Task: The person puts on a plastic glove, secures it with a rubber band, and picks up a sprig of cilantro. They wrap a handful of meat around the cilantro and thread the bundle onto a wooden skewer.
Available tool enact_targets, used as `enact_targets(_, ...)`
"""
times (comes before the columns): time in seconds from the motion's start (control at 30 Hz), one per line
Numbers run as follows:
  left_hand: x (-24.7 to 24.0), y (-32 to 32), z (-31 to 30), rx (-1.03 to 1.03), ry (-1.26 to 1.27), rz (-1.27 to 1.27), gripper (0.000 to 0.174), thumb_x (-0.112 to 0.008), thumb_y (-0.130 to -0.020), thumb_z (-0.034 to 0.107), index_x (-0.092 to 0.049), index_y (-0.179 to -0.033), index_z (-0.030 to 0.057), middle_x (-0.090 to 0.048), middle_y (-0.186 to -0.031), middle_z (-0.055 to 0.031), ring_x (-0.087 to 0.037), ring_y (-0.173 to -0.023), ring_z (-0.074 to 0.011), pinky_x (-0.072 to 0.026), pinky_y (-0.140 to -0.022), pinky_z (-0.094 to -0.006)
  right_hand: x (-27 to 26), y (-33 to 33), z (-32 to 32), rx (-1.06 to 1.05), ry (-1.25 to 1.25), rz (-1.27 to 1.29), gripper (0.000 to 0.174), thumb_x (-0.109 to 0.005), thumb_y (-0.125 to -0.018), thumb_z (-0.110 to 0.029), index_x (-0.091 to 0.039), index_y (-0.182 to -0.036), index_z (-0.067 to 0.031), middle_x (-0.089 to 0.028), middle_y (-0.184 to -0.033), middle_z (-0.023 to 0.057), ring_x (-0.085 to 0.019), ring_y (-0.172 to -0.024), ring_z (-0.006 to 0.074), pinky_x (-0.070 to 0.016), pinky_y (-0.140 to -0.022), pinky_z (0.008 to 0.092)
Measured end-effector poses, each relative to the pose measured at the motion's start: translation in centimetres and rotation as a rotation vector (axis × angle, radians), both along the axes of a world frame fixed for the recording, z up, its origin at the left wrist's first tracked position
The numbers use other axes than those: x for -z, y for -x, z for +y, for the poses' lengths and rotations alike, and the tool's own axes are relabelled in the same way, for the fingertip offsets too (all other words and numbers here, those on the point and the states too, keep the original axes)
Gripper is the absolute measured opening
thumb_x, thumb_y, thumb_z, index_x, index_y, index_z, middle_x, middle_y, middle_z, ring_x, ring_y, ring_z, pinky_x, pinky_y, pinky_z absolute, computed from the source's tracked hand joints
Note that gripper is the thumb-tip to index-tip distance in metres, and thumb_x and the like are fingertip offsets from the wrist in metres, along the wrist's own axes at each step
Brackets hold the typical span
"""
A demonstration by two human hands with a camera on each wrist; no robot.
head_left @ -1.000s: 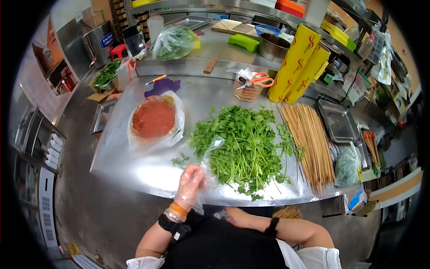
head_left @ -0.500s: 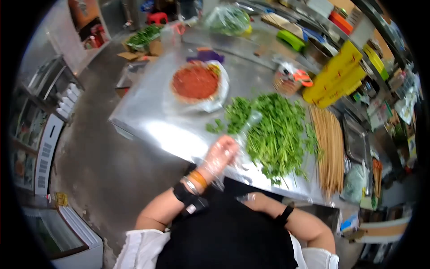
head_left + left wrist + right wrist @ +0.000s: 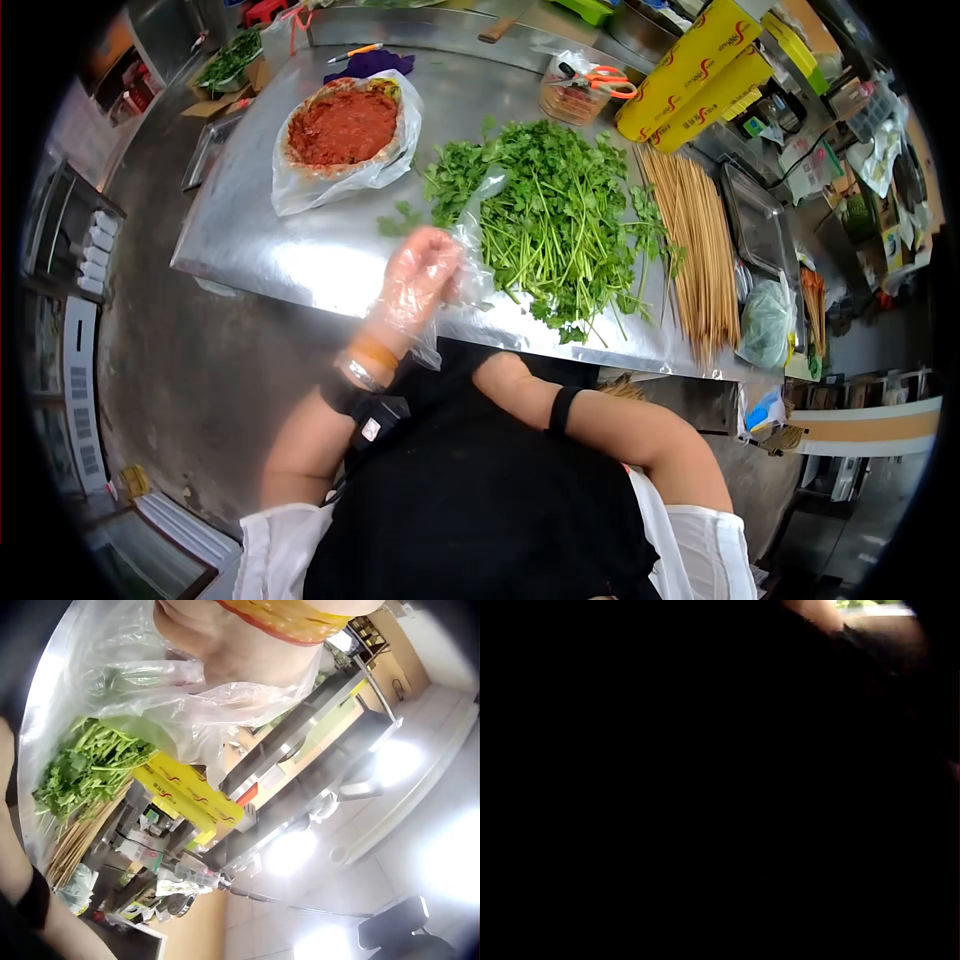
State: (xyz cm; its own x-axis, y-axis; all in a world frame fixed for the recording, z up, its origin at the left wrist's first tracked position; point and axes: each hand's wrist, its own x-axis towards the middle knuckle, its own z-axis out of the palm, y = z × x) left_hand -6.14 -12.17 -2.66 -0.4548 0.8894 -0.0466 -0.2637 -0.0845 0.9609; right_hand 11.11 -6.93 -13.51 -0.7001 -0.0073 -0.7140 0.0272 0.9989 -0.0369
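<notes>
Clock directions are read in the head view about my left grip (image 3: 425, 265), with 12 pointing away from me. Compared with the preceding views, the chief change is at 5 o'clock: my right grip (image 3: 497, 373) has drawn in against the apron (image 3: 480, 480), and the plastic formerly showing at its fingertips is out of sight. Its fingers are hidden and the right wrist view is almost black, so I cannot tell whether it is wide, narrow or holding anything. My left grip keeps its place beside the green herbs (image 3: 545, 220), heaped on the table (image 3: 250, 240) at 2 o'clock. Clear plastic (image 3: 478, 245) sheathes it and trails off slackly; the fingers look bent, but I cannot tell whether they pinch the film. I judge the work on the food unadvanced by this change, the heap looking the same.

Containers: at 11 o'clock, a bag-lined bowl (image 3: 300, 193) carries a red mixture (image 3: 345, 130), nearly level with its rim. At 1 o'clock, a clear tub (image 3: 565, 107) bears orange-handled scissors (image 3: 605, 70); its lower contents are unclear. At 3 o'clock, beyond the loose skewers (image 3: 690, 250), lie a metal tray (image 3: 758, 220) and, nearer me, a plastic bag (image 3: 767, 320) with greenish contents.
</notes>
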Motion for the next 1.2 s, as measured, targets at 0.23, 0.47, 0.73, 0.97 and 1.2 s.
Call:
enact_targets(0.23,1.5,0.3,-1.4,0.046,0.062,0.018,0.013,-0.059,-0.093,0.021,-0.053,-0.093,0.0095,-0.052,-0.075,0.0049,-0.046,-0.063,-0.0033,-0.0393,-0.057,-0.0193,-5.7,-4.4,1.6,0.425,0.343,0.275,0.020,-0.053,-0.082,-0.012,-0.063,-0.097,-0.0019,-0.065,-0.082,0.0203,-0.064,-0.082,0.0388,-0.0510,-0.073,0.0456)
enact_targets(0.47,0.9,-0.1,-0.4,0.056,0.094,0.054,0.011,-0.060,-0.092,0.020,-0.053,-0.092,0.0105,-0.051,-0.073,0.0065,-0.045,-0.062,-0.0017,-0.0374,-0.056,-0.0178,-5.9,-6.2,0.9,0.363,0.201,0.582,0.016,-0.057,-0.079,-0.012,-0.059,-0.092,-0.0012,-0.063,-0.076,0.0165,-0.065,-0.070,0.0327,-0.0533,-0.064,0.0423)
enact_targets(0.73,0.5,-1.2,-0.6,0.187,0.052,0.140,0.016,-0.059,-0.094,0.020,-0.050,-0.094,0.0063,-0.052,-0.077,0.0022,-0.046,-0.069,-0.0046,-0.0406,-0.062,-0.0207,-6.3,-5.3,0.8,0.408,0.209,0.665,0.014,-0.061,-0.076,-0.010,-0.054,-0.086,-0.0049,-0.062,-0.073,0.0107,-0.064,-0.068,0.0327,-0.0529,-0.059,0.0399)
enact_targets(0.97,0.5,-0.9,-1.1,0.193,0.099,0.154,0.016,-0.058,-0.094,0.019,-0.050,-0.094,0.0056,-0.052,-0.076,0.0022,-0.046,-0.068,-0.0049,-0.0405,-0.060,-0.0205,-9.1,-8.1,2.4,0.544,0.583,0.508,0.026,-0.060,-0.086,-0.015,-0.063,-0.108,-0.0019,-0.061,-0.102,0.0197,-0.060,-0.091,0.0372,-0.0500,-0.079,0.0419)
enact_targets(1.2,0.5,-2.1,-0.1,0.198,0.030,0.063,0.014,-0.058,-0.095,0.018,-0.051,-0.095,0.0059,-0.052,-0.077,0.0022,-0.047,-0.067,-0.0048,-0.0409,-0.060,-0.0203,-3.5,-2.2,0.3,0.437,0.253,0.005,0.023,-0.057,-0.085,-0.017,-0.068,-0.102,-0.0054,-0.070,-0.093,0.0140,-0.067,-0.087,0.0326,-0.0540,-0.071,0.0419)
